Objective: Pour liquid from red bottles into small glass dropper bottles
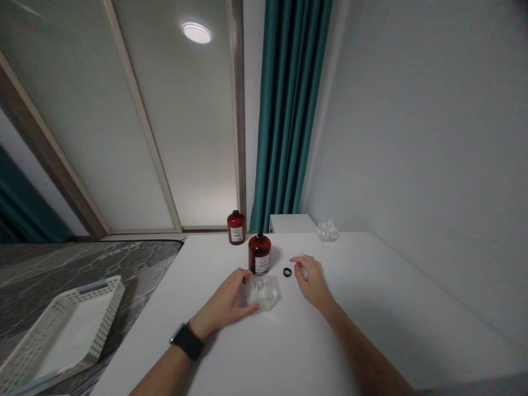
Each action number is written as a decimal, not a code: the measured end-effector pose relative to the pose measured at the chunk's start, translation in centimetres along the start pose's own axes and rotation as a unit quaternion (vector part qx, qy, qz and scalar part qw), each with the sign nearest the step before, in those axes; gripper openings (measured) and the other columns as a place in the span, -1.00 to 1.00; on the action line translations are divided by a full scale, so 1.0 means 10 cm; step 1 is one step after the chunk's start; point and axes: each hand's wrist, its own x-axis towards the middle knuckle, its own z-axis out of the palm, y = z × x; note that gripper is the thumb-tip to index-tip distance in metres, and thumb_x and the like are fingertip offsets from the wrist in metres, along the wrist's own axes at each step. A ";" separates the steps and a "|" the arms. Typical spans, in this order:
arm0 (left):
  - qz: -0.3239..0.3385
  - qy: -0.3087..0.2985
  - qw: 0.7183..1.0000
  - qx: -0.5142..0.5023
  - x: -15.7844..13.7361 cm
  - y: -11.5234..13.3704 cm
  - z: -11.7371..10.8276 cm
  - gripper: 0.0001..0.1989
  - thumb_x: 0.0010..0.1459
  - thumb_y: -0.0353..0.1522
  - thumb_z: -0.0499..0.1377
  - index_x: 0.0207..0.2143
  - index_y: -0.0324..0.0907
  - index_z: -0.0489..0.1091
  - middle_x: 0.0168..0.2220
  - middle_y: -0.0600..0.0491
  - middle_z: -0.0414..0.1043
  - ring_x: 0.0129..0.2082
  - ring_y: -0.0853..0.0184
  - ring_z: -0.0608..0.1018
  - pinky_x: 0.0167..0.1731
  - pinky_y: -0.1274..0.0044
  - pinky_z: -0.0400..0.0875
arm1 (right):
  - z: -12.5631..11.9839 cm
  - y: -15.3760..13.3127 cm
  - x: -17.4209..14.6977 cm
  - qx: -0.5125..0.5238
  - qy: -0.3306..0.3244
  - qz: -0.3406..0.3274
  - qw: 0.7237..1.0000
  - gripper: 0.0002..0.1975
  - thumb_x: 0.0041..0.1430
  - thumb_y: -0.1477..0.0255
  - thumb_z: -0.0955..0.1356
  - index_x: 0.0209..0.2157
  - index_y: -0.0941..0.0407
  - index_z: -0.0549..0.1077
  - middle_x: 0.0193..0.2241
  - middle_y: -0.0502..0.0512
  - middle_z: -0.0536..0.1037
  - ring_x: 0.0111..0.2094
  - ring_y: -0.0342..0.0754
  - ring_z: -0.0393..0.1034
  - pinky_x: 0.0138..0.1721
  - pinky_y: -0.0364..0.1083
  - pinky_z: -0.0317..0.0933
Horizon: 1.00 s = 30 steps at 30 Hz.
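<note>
My left hand [225,302] curves around the left side of a clear, square-looking bottle [268,294] with a round neck. Its thumb lies along the near side and its fingers along the far side. Just behind the clear bottle stands a dark red bottle [259,256] with a white label, upright. A small black ring [287,271] lies flat on the table to the right of both bottles. Beside that ring is my right hand [311,280], its index finger stretched out and its thumb apart. A pale patch shows between those fingers; I cannot tell what it is.
A second red bottle [236,228] with a black cap stands at the back left of the white table [264,357]. Crumpled clear material [328,231] sits at the back right. Left of the table is a white perforated basket [99,324]. A wall [433,165] borders the right side.
</note>
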 end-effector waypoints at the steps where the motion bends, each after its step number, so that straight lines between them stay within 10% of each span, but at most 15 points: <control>1: 0.002 0.003 1.000 -0.003 0.00 -0.01 0.01 -0.49 0.04 -0.36 0.29 0.03 -0.17 0.23 -0.09 -0.05 0.35 -0.10 0.15 0.44 -0.06 0.32 0.40 | 0.02 -0.09 -0.03 0.015 -0.014 -0.022 1.000 -0.75 0.27 0.50 0.20 -0.18 0.08 0.49 -0.29 0.12 0.54 -0.17 0.05 0.38 -0.07 0.03 0.16; 18: -0.040 0.028 0.999 0.023 -0.02 -0.04 0.08 -0.28 -0.20 -0.24 0.46 0.00 -0.17 0.25 -0.07 -0.09 0.39 -0.10 0.06 0.47 -0.08 0.26 0.40 | 0.16 -0.44 -0.22 0.133 -0.148 -0.082 0.977 -0.65 0.23 0.56 0.23 0.02 0.04 0.39 -0.32 0.09 0.51 -0.21 0.08 0.39 -0.08 0.10 0.25; 30: -0.073 0.040 0.995 0.054 -0.02 0.02 0.15 -0.25 -0.24 -0.19 0.45 -0.01 -0.21 0.27 -0.08 -0.09 0.42 -0.12 0.07 0.47 -0.11 0.30 0.36 | 0.30 -0.35 0.02 0.243 0.020 -0.003 0.970 -0.68 0.23 0.46 0.25 0.01 0.07 0.39 -0.25 0.09 0.44 -0.27 -0.03 0.39 -0.17 -0.01 0.33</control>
